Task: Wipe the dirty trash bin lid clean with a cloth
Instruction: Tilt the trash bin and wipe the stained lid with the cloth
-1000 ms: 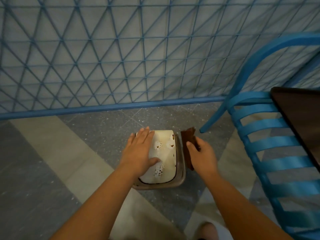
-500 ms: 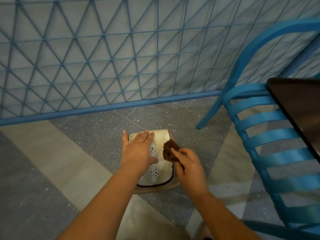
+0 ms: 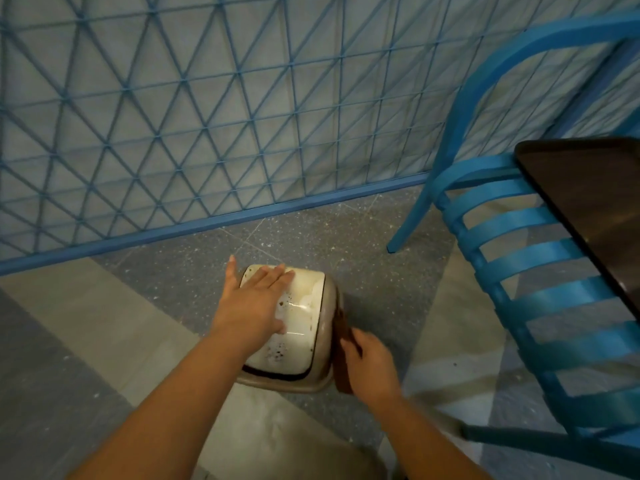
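Cream trash bin lid, speckled with brown spots, atop its bin on the speckled grey floor. Left hand pressed flat on the lid, fingers straight. Right hand gripping a brown cloth against the lid's right edge. Just to the right, a blue slatted chair beside a dark table; behind, blue lattice fencing.

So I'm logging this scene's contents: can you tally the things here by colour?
Blue: 2, slatted blue chair, blue lattice fence
Brown: 1, brown cloth held by the right hand
Cream-white: 1, spotted bin lid under the left hand
Dark: 1, glossy tabletop
Total: 5
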